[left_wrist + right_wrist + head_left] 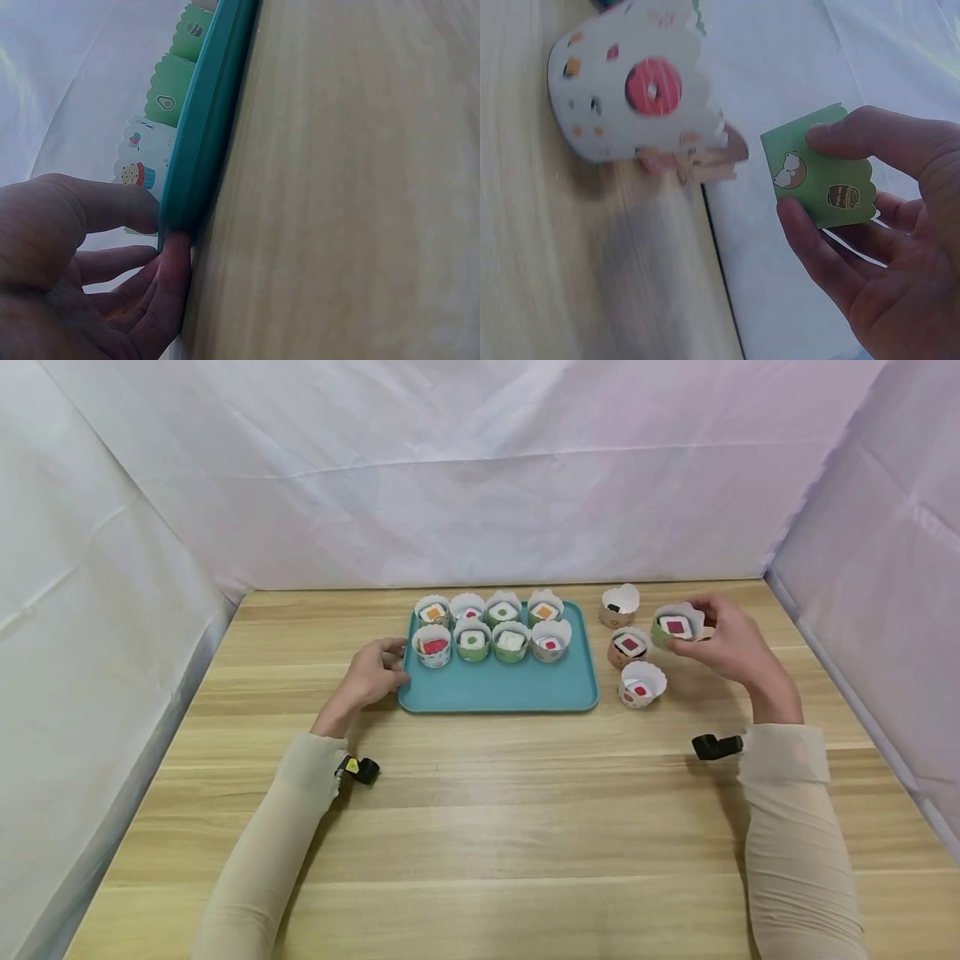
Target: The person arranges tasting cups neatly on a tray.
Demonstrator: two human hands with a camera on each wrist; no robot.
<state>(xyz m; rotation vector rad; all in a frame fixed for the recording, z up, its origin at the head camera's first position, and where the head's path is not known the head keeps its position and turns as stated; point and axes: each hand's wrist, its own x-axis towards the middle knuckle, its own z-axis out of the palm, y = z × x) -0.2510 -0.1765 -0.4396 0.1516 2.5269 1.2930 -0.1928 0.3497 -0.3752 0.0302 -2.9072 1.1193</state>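
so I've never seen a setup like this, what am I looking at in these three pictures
There's no robot, just a person: the bare left hand touches the left edge of a blue tray, and the bare right hand holds a green paper cup. The wide picture comes from a camera worn on the head; the other two come from black wrist cameras, one per arm. On the wooden table, the tray carries eight paper cups, and three more cups stand to its right.

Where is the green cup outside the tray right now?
In the head view, the green cup is right of the blue tray, held by the right hand beside an orange-brown cup.
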